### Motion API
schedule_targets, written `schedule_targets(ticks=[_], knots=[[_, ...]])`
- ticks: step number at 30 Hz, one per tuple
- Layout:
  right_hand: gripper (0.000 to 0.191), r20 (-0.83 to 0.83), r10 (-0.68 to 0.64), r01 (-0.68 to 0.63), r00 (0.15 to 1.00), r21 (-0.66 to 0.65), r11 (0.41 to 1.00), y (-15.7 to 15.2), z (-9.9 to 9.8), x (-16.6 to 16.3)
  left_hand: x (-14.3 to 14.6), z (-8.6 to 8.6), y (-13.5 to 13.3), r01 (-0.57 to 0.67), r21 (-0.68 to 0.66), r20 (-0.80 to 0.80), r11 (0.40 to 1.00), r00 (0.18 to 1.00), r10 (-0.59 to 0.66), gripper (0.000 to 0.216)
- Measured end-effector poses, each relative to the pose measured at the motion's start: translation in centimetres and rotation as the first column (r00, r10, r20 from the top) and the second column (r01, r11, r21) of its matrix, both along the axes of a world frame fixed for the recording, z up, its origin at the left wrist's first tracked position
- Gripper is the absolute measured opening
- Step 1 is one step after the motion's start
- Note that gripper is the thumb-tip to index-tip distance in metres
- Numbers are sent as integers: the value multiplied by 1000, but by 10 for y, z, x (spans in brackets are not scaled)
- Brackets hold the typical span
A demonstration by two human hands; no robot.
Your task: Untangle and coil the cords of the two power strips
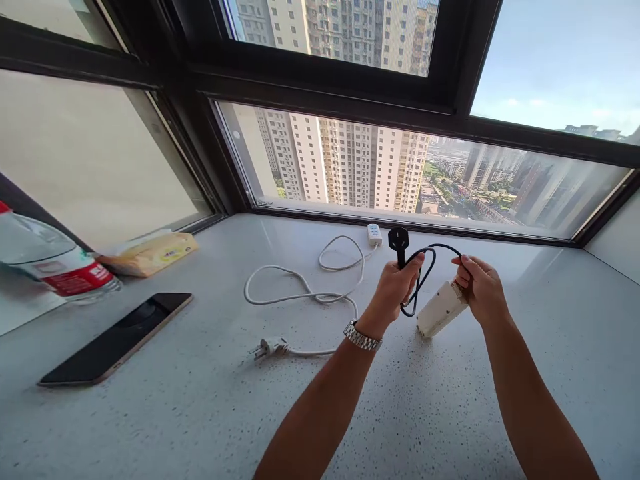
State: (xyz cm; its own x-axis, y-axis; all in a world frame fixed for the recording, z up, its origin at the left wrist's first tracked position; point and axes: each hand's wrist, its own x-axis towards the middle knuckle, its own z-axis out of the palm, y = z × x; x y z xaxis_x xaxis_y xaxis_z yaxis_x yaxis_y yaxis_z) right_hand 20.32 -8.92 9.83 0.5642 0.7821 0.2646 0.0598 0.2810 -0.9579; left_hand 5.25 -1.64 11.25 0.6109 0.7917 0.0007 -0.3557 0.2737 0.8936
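My left hand (pixel 393 293), with a metal watch on the wrist, is closed around a gathered black power cord (pixel 425 280). The cord's black plug (pixel 399 239) stands up above the thumb. My right hand (pixel 480 287) pinches the same cord close to a white power strip (pixel 441 310). That strip is tilted, with small screws on the face I see; whether its lower end touches the sill I cannot tell. Left of my hands lies a white extension cord (pixel 300 293) in loose loops. It has a white plug (pixel 270 348) at one end and a small white socket block (pixel 374 235) at the other.
A speckled white windowsill (pixel 200 427) spreads under everything. A smartphone (pixel 120 337) lies on the left, with a yellow tissue pack (pixel 155 255) behind it. A plastic bottle (pixel 60 260) with a red label lies at the far left. Dark window frames (pixel 320 100) rise behind the sill.
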Motion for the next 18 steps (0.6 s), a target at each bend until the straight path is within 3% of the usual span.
schedule_targets(ticks=[2,4,9,14,18], knots=[[32,176,-63,59,982,29,998,-1,-1,-17,15,-11,-2,-44,-121,21,992,999,47,53],[30,397,-92,92,913,19,996,-1,-4,-33,20,-16,-2,-92,-227,74,969,991,112,53],[26,782,-75,127,619,-5,992,2,-10,-58,13,-14,1,-35,-345,155,938,983,94,50],[25,918,53,100,393,-100,990,5,-14,-70,10,-18,7,-156,-247,102,956,977,185,43],[20,914,141,51,380,-173,984,9,-21,-73,11,-27,22,-145,-197,87,970,983,165,33]])
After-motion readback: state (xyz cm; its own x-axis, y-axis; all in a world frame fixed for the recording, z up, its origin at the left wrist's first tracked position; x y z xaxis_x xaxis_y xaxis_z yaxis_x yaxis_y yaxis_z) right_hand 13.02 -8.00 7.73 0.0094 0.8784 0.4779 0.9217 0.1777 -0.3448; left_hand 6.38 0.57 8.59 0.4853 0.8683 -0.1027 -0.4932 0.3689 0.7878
